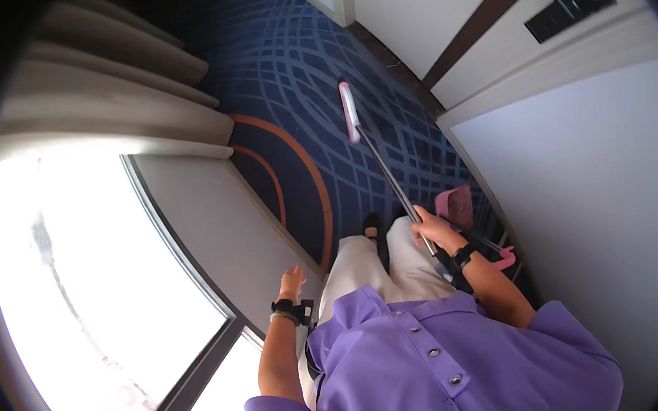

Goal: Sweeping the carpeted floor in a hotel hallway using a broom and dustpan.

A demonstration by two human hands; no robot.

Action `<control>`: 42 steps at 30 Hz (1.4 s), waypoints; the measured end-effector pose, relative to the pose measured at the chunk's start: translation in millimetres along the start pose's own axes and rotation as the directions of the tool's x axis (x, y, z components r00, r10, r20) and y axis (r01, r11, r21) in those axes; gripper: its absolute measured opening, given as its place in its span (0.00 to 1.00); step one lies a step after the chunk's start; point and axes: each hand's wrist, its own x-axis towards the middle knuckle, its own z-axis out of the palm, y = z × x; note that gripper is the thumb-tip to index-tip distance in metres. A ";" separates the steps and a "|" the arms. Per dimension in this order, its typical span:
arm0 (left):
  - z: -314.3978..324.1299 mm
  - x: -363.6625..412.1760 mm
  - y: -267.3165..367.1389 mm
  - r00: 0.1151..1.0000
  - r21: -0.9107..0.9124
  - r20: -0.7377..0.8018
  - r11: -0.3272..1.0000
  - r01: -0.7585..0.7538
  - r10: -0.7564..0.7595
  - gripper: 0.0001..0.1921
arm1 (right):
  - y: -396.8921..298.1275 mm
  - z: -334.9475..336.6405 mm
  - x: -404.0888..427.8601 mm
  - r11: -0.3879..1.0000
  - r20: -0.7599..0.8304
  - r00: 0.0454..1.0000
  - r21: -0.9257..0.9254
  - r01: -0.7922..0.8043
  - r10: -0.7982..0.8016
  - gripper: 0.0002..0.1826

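My right hand (pixel 436 230) is wrapped around the thin metal handle (pixel 387 172) of a broom. At its far end the pink and white broom head (pixel 349 111) rests on the patterned carpet (pixel 294 63) ahead of my feet. A pink dustpan (pixel 457 210) sits on the floor just right of my right hand. Its dark handle runs back under my forearm to a pink hooked end (pixel 505 258). My left hand (pixel 292 281) hangs beside my left thigh near the window wall, fingers curled together, with nothing visible in it.
Beige curtains (pixel 111 95) hang at the far left, beside a bright window (pixel 96 270) above a low wall panel (pixel 190 205). On the right stand a white door (pixel 483 25) with a black lever handle (pixel 568 4) and a pale wall (pixel 587 173). A dark skirting (pixel 396 67) borders the carpet.
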 end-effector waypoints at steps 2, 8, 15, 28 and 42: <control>1.5 -15.0 -23.1 0.999 -0.097 -0.011 0.995 0.033 -0.035 0.22 | -46.1 -10.6 27.1 0.951 0.179 0.982 0.290 -0.105 0.054 0.08; 46.9 -56.5 -90.3 0.982 -0.464 -0.098 0.881 0.098 -0.160 0.20 | -142.5 -51.1 159.6 0.969 0.176 0.980 0.207 -0.134 0.098 0.09; 132.8 -145.8 -110.6 0.945 -0.694 0.015 0.676 0.246 -0.327 0.19 | -172.0 -11.3 259.8 0.955 -0.038 0.969 -0.163 -0.248 0.245 0.14; 234.5 -209.7 -83.7 0.898 -0.881 0.101 0.380 0.281 -0.429 0.23 | -95.7 35.8 158.6 0.283 0.354 0.753 -0.931 0.229 0.555 0.06; 298.8 -220.6 -67.5 0.877 -0.915 0.205 0.232 0.329 -0.435 0.21 | -218.4 31.9 294.3 0.462 -0.065 0.938 -0.858 -0.227 0.341 0.08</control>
